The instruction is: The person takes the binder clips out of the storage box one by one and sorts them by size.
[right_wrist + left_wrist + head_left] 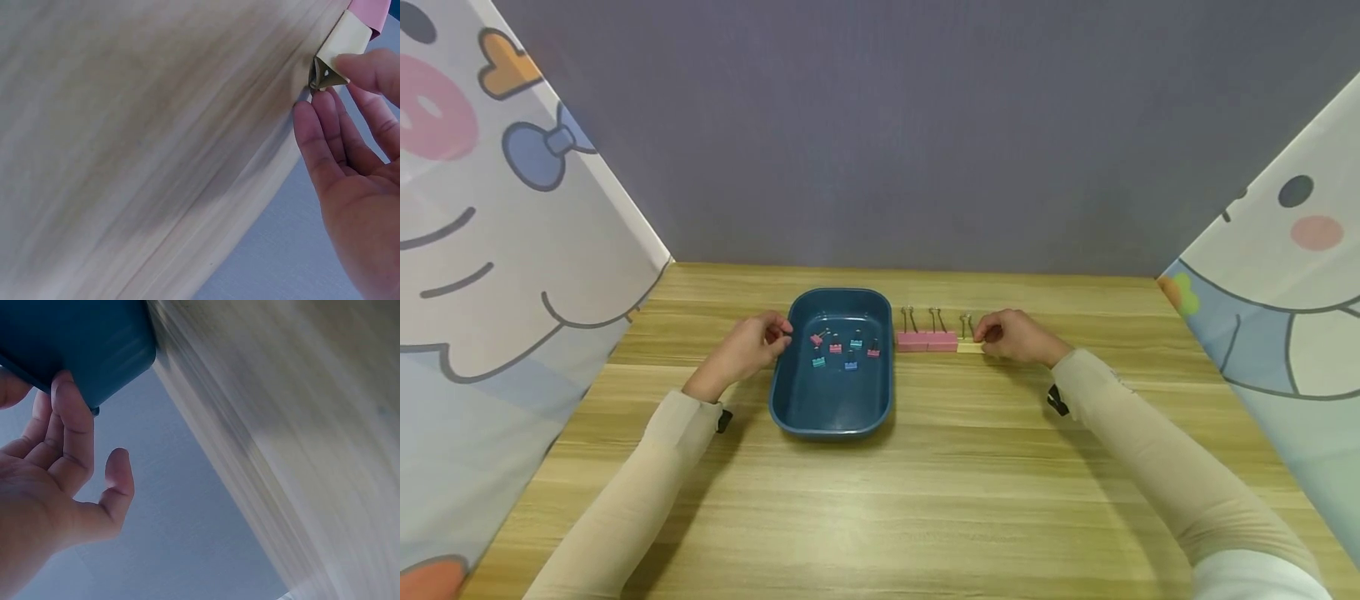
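My right hand (1017,336) pinches the right end of a yellow binder clip (966,347), the thumb on its face in the right wrist view. That clip stands in line with two pink binder clips (927,342), all with wire handles pointing to the back. Just left of them is a dark blue tray (835,408) holding several small binder clips, among them a teal one (818,362), a blue one (851,365) and a pink one (836,348). My left hand (748,346) lightly grips the tray's left rim, fingertips against the outer wall in the left wrist view.
The wooden table (925,508) ends at a grey panel (925,133) along the back. Cartoon-printed curtains (535,275) hang at both sides. A black strap (1057,400) shows under the right sleeve.
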Tool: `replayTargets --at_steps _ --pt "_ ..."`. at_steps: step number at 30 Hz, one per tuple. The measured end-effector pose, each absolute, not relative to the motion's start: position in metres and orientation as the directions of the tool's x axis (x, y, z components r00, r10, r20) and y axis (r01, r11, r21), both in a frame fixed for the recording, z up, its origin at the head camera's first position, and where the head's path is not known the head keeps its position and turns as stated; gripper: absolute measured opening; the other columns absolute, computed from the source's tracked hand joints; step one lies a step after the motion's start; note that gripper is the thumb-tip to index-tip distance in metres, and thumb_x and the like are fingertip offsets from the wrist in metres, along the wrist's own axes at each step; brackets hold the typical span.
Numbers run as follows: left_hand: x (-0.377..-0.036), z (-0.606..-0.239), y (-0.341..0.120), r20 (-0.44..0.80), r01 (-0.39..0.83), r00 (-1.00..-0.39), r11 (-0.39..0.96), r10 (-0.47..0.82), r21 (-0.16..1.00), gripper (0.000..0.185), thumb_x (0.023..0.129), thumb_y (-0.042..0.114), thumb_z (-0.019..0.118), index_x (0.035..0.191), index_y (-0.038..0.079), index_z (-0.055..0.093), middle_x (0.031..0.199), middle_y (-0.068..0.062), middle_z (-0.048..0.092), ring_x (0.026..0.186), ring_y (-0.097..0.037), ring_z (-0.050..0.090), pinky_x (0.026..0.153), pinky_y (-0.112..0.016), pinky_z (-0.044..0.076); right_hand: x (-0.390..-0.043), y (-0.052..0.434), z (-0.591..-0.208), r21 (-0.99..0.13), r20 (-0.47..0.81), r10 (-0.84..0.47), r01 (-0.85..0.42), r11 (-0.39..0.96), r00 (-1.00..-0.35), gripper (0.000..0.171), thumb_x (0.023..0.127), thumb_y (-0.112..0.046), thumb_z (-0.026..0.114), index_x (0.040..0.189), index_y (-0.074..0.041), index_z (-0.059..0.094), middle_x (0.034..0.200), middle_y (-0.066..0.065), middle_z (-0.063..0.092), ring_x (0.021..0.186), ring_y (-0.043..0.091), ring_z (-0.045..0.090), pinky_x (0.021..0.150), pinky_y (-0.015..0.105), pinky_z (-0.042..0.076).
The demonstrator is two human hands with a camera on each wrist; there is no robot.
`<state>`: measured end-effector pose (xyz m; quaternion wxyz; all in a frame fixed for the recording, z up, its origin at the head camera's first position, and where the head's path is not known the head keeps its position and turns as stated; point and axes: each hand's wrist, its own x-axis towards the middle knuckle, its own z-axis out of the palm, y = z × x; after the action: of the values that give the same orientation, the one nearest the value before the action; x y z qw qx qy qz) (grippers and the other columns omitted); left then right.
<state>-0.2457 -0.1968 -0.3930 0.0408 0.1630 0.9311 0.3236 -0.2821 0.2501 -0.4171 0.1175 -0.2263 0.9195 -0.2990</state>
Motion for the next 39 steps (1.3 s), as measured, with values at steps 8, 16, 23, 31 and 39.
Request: replayTargets --at_steps 8,16,23,31,39 --pt "-0.245 -0.392 -0.197 0.028 0.282 -0.941 0.738 0.337 0.614 0.014 0.093 0.007 0.057 0.105 -0.001 0.057 0.088 -0.01 0.059 0.075 -0.023 0.053 0.061 -0.032 0.046 -0.278 0.252 -0.41 -0.608 -0.079 -0.493 -0.35 0.713 -0.867 0.013 0.082 0.001 0.069 0.093 -0.005 0.068 0.092 0.005 0.065 0.084 0.019 0.061 0.075 0.035 0.05" --pt "-0.246 -0.396 -0.2 0.034 0.292 -0.939 0.738 0.344 0.608 0.015 0.094 0.007 0.057 0.106 -0.001 0.057 0.087 -0.009 0.058 0.073 -0.022 0.052 0.06 -0.032 0.045 -0.271 0.244 -0.399 -0.567 0.008 -0.509 -0.423 0.706 -0.861 0.012 0.083 0.001 0.068 0.093 -0.003 0.068 0.09 0.004 0.065 0.084 0.019 0.06 0.075 0.037 0.05" --pt "-0.247 -0.397 -0.199 0.051 0.31 -0.935 0.735 0.352 0.604 0.015 0.094 0.008 0.057 0.106 -0.001 0.057 0.088 -0.01 0.059 0.075 -0.022 0.053 0.061 -0.032 0.046 -0.262 0.227 -0.386 -0.584 0.039 -0.532 -0.451 0.675 -0.846 0.011 0.086 -0.003 0.067 0.096 -0.004 0.066 0.09 0.001 0.062 0.083 0.017 0.06 0.073 0.036 0.05" --pt "-0.247 -0.398 -0.2 0.048 0.301 -0.937 0.732 0.345 0.611 0.015 0.094 0.007 0.056 0.107 -0.001 0.057 0.087 -0.009 0.059 0.074 -0.021 0.053 0.061 -0.033 0.046 -0.257 0.201 -0.375 -0.595 0.088 -0.598 -0.524 0.61 -0.796 0.014 0.085 0.0 0.066 0.098 -0.003 0.066 0.094 0.005 0.063 0.084 0.015 0.06 0.076 0.036 0.051" --pt "-0.247 -0.399 -0.201 0.064 0.312 -0.935 0.723 0.349 0.616 0.017 0.094 0.007 0.057 0.107 -0.004 0.058 0.088 -0.01 0.06 0.076 -0.022 0.054 0.065 -0.034 0.046 -0.253 0.171 -0.371 -0.571 0.193 -0.672 -0.639 0.516 -0.715 0.015 0.081 0.001 0.071 0.095 -0.005 0.069 0.091 0.002 0.064 0.083 0.015 0.062 0.074 0.038 0.052"
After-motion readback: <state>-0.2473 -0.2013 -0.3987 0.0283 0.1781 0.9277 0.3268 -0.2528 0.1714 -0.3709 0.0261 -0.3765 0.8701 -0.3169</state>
